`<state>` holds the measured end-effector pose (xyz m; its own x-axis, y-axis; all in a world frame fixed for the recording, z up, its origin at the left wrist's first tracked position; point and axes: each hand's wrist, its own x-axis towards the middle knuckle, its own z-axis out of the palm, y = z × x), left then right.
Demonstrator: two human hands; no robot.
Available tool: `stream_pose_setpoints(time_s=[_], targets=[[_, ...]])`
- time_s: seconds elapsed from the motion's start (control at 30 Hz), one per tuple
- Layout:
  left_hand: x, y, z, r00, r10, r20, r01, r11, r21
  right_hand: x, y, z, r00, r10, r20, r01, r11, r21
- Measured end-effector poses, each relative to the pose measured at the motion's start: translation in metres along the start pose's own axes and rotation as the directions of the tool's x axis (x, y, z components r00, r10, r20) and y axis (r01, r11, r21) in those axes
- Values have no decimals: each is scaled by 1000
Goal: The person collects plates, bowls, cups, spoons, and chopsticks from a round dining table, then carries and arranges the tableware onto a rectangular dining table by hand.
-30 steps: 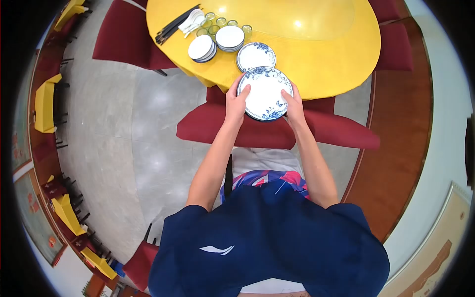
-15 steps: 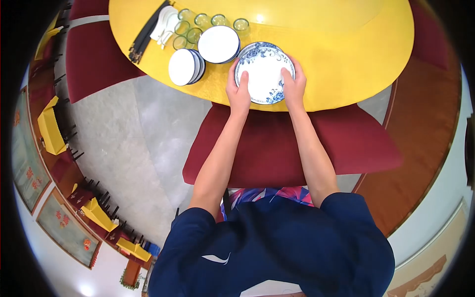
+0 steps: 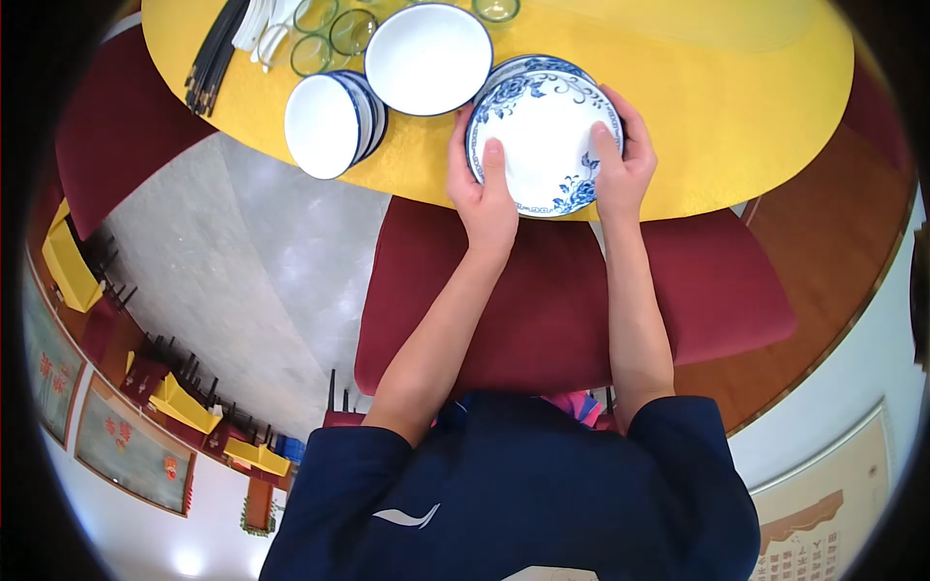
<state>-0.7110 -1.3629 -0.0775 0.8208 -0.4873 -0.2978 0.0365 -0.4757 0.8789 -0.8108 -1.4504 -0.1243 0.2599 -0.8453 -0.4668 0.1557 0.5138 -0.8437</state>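
Floral plate, held two-handed.
Left grip and right grip clasp opposite sides beside counter edge; apparent step: positioning; next move calls for level support.

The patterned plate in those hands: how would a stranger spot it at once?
Find the yellow tablecloth, then its near edge by the red chair. There, the left hand and right hand grip the patterned plate. Blue flowers on white distinguish it from the plain stacked dishes at left; it overlaps a similar plate beyond.
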Motion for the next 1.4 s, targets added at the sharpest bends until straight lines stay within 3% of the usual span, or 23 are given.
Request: stream_pose_setpoints(time_s=[0.3, 0.73, 0.97, 1.13, 1.23, 1.4], targets=[[1, 5, 4, 1000, 9, 14, -8, 998, -65, 4, -7, -4, 999, -42, 33, 44, 996, -77], [-10, 29, 9, 999, 24, -33, -22, 998, 60, 3, -31, 1, 992, -113, 54, 121, 977, -173], [-4, 38, 9, 999, -2, 54, 5, 999, -47, 2, -36, 5, 993, -114, 24, 116, 968, -222], [-10, 42, 3, 986, 106, 132, -120, 988, 100, -4, -44, 3, 997, -78, -10, 75, 984, -163], [-12, 43, 4, 981, 131, 141, -153, 976, 154, -5, -44, 1, 999, -19, -28, 13, 985, -174], [-17, 49, 2, 979, 131, 157, -172, 940, 294, -7, -44, 0, 999, -41, -13, 39, 988, -152]])
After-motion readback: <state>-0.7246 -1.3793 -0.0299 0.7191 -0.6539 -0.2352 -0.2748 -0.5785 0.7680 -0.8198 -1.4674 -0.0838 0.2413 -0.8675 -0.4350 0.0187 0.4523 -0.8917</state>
